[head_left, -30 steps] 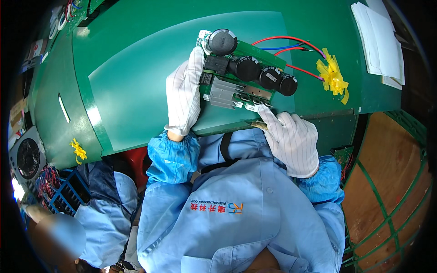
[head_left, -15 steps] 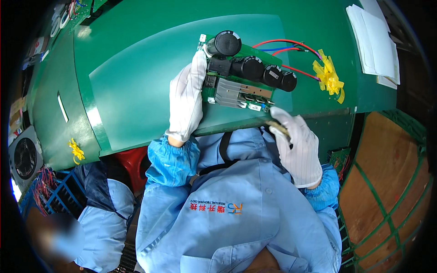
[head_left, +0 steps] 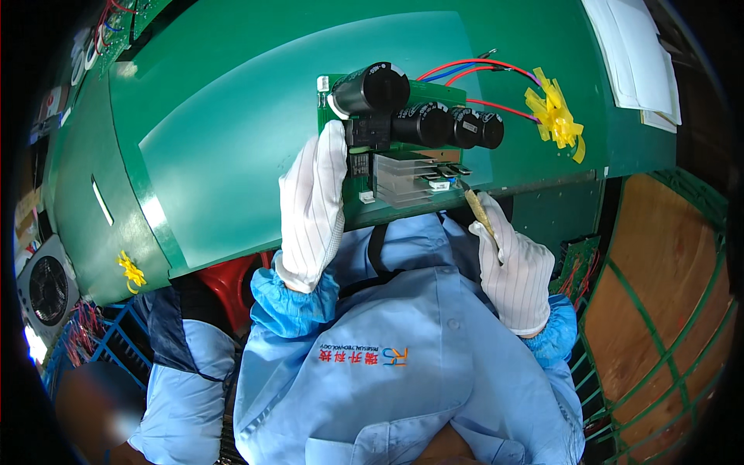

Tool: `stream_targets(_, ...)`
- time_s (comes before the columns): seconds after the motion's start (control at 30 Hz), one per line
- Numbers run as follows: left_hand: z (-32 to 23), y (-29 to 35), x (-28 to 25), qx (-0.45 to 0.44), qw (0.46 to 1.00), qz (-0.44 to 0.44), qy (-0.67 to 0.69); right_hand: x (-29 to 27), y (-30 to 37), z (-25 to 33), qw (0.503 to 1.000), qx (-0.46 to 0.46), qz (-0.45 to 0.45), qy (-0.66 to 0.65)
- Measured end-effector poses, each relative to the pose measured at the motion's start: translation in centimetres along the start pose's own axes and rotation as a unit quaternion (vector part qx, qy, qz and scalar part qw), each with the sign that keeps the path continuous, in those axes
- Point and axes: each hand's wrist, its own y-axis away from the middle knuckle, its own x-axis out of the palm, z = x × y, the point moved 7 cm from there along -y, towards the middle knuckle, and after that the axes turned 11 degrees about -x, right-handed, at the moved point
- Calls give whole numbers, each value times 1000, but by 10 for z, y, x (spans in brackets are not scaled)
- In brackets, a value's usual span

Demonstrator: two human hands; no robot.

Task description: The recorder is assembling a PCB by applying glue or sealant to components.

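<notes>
A green circuit board [head_left: 430, 91] is tilted up near the front edge of the workbench. It carries several black cylindrical capacitors [head_left: 422, 124] and a silver finned heat sink [head_left: 403, 178]. My left hand [head_left: 312, 205], in a white striped glove, grips the board's left side, the fingertips beside a black block component. In my gloved right hand [head_left: 511, 267] is a slim tool with a tan handle [head_left: 479, 213]. Its dark tip is close to the small parts at the heat sink's right end; whether it touches them I cannot tell.
Red and blue wires [head_left: 473, 63] run from the board toward a bunch of yellow tape strips [head_left: 556, 116]. White papers [head_left: 632, 62] lie at the back right. A green wire basket [head_left: 659, 310] stands at the right. Another person's sleeve [head_left: 182, 380] and a fan [head_left: 48, 288] are at the left.
My left hand has slid toward me along the board's side. The board has turned a little, its front edge tipping nearer. The tool in my right hand has swung upright, tip to the board.
</notes>
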Motion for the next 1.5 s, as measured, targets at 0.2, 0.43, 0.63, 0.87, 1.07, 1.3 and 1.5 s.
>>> stream_targets(0.2, -6, -1, -1, -33, 998, 46, -1, 1, 3, 4, 997, -34, -34, -55)
stream_targets(0.43, -14, 5, -2, -50, 997, 62, -22, 9, 5, 7, 997, -41, -32, -53)
stream_targets(0.63, -17, 5, -5, -31, 998, 52, -6, 5, 2, 11, 997, -50, -28, -50)
stream_targets(0.87, -20, 3, -7, -26, 998, 54, -14, 5, -1, 14, 998, -45, -7, -32)
stream_targets(1.07, -20, 2, -5, -37, 997, 62, 22, 11, 3, 15, 998, -43, -36, -27)
stream_targets(1.3, -17, 4, -4, -35, 998, 54, 29, 19, 4, 16, 996, -62, -61, -37)
stream_targets(1.5, -19, 2, -4, -31, 998, 44, -32, 20, 2, 17, 997, -53, -51, -37)
